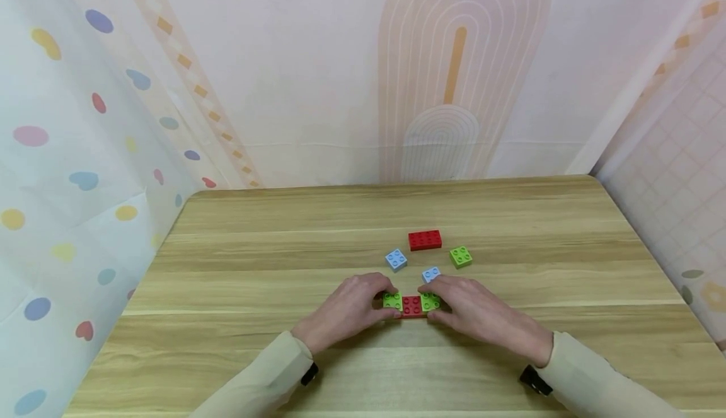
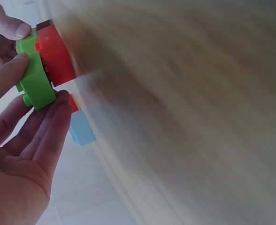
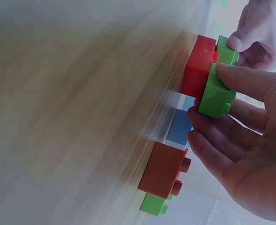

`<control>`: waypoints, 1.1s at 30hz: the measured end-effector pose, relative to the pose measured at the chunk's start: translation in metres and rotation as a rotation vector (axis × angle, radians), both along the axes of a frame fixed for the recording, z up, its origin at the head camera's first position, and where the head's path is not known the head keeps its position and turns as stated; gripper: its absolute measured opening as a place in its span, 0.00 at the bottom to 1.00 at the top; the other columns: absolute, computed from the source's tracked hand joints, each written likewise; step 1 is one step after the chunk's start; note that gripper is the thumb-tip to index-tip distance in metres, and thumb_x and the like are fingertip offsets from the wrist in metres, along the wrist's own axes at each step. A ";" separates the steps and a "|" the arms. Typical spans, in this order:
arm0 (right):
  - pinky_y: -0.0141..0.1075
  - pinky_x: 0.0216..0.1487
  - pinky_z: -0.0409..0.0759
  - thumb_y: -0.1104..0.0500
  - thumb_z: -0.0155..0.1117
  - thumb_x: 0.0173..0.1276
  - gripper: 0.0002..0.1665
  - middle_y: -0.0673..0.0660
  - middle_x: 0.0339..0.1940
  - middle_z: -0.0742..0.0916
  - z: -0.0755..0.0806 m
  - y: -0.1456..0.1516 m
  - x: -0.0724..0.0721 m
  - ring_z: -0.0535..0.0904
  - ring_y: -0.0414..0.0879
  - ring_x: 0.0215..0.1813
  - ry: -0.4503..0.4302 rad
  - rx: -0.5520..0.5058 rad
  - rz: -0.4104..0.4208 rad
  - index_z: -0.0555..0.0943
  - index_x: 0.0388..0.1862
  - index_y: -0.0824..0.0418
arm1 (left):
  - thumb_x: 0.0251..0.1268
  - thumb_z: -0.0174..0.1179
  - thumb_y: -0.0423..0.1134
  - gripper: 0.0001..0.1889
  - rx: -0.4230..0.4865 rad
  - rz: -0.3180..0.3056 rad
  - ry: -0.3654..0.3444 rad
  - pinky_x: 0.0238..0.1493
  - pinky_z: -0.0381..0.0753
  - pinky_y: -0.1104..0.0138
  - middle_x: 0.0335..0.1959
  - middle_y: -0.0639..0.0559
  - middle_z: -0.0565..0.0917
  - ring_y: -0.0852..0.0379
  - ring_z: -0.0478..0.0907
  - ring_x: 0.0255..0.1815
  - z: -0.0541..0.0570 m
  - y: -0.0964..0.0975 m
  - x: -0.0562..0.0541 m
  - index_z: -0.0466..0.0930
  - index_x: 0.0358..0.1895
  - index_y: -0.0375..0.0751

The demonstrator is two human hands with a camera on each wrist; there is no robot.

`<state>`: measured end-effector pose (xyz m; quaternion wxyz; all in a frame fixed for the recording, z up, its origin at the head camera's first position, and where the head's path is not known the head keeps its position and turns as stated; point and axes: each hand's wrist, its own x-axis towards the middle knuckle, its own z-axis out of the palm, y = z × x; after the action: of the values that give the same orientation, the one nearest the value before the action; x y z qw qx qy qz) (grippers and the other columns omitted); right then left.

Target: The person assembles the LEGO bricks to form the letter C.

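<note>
A red building brick (image 1: 412, 306) lies on the table with a green brick at either end, its studs showing between them. My left hand (image 1: 350, 310) pinches the left green brick (image 2: 38, 83) between thumb and fingers. My right hand (image 1: 479, 307) pinches the right green brick (image 3: 215, 92) likewise. In the right wrist view, both green bricks sit on top of the red brick (image 3: 198, 67), the near one jutting past its end. Just behind the right fingers is a light blue brick (image 1: 431, 273), partly covered. A brown brick (image 3: 161, 169) stands near the right hand, hidden in the head view.
Farther back on the wooden table (image 1: 255, 248) lie a longer red brick (image 1: 425, 240), another light blue brick (image 1: 396, 260) and a loose green brick (image 1: 460, 256). Patterned cloth (image 1: 306, 77) hangs behind the table and along both sides.
</note>
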<state>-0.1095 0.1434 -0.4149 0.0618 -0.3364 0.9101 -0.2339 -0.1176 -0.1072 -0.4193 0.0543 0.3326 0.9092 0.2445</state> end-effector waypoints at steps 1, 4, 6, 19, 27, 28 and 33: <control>0.40 0.48 0.83 0.55 0.73 0.63 0.24 0.53 0.50 0.86 0.000 0.000 0.000 0.82 0.43 0.50 -0.003 -0.001 0.001 0.81 0.56 0.61 | 0.62 0.69 0.51 0.15 -0.001 -0.002 0.000 0.39 0.79 0.72 0.40 0.59 0.83 0.65 0.77 0.34 0.000 0.000 0.000 0.84 0.46 0.46; 0.40 0.49 0.83 0.55 0.73 0.63 0.24 0.54 0.50 0.85 0.001 0.000 0.000 0.81 0.44 0.50 -0.009 -0.001 0.003 0.81 0.56 0.62 | 0.62 0.69 0.51 0.14 -0.007 -0.004 0.000 0.38 0.78 0.73 0.38 0.61 0.82 0.65 0.76 0.33 0.000 0.000 0.000 0.84 0.44 0.47; 0.40 0.49 0.83 0.55 0.73 0.63 0.24 0.54 0.51 0.85 0.001 0.000 0.000 0.81 0.44 0.50 -0.011 0.000 0.005 0.81 0.56 0.62 | 0.62 0.69 0.51 0.14 -0.014 -0.004 0.008 0.37 0.78 0.72 0.38 0.61 0.81 0.65 0.75 0.33 -0.001 0.000 0.000 0.83 0.44 0.47; 0.40 0.48 0.83 0.55 0.73 0.64 0.23 0.53 0.50 0.86 0.002 -0.001 0.000 0.81 0.42 0.49 -0.022 0.005 -0.003 0.82 0.56 0.61 | 0.63 0.68 0.51 0.16 -0.046 -0.016 0.038 0.38 0.79 0.72 0.41 0.59 0.82 0.66 0.76 0.35 -0.001 0.001 0.003 0.82 0.47 0.46; 0.41 0.50 0.83 0.54 0.74 0.63 0.24 0.53 0.52 0.85 0.002 0.000 0.001 0.81 0.44 0.52 -0.017 0.012 -0.013 0.82 0.56 0.60 | 0.64 0.69 0.41 0.20 0.034 -0.079 -0.215 0.51 0.79 0.72 0.52 0.56 0.83 0.67 0.79 0.48 0.001 -0.010 -0.007 0.79 0.58 0.44; 0.41 0.50 0.82 0.54 0.74 0.63 0.24 0.53 0.52 0.85 0.002 0.000 0.000 0.81 0.44 0.52 -0.020 0.014 -0.016 0.82 0.56 0.60 | 0.65 0.68 0.40 0.21 0.045 -0.089 -0.242 0.52 0.79 0.73 0.53 0.56 0.82 0.68 0.79 0.49 0.001 -0.011 -0.008 0.78 0.59 0.44; 0.45 0.55 0.81 0.52 0.73 0.64 0.26 0.55 0.56 0.84 0.002 0.001 0.001 0.80 0.47 0.56 -0.053 0.020 -0.023 0.81 0.59 0.59 | 0.67 0.66 0.39 0.21 0.093 -0.101 -0.348 0.54 0.78 0.73 0.56 0.56 0.82 0.68 0.78 0.51 0.000 -0.017 -0.011 0.77 0.62 0.45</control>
<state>-0.1089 0.1447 -0.4128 0.0864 -0.3189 0.9144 -0.2341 -0.1283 -0.1241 -0.4197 0.2077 0.3325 0.8560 0.3370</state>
